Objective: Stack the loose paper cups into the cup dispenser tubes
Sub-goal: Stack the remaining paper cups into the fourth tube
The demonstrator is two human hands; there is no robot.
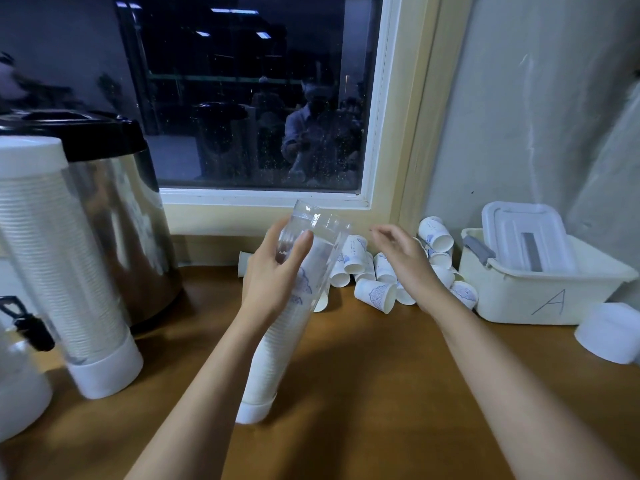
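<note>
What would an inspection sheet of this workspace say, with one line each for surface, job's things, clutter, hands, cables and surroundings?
Surface: wooden counter, brown.
Job's things: open dispenser tube, tilted, partly filled with cups, white base down on the counter; capped dispenser tube, full, upright at the left; loose paper cups heaped against the wall below the window.
Clutter: white bin marked A, with a lid lying inside; white cap at the right; steel urn with a black top at the left.
Hands: left hand grips the open tube near its top; right hand open above the loose cups, holding nothing.
Cables: nothing seen.
Surroundings: dark window with reflections; grey wall at the right.
</note>
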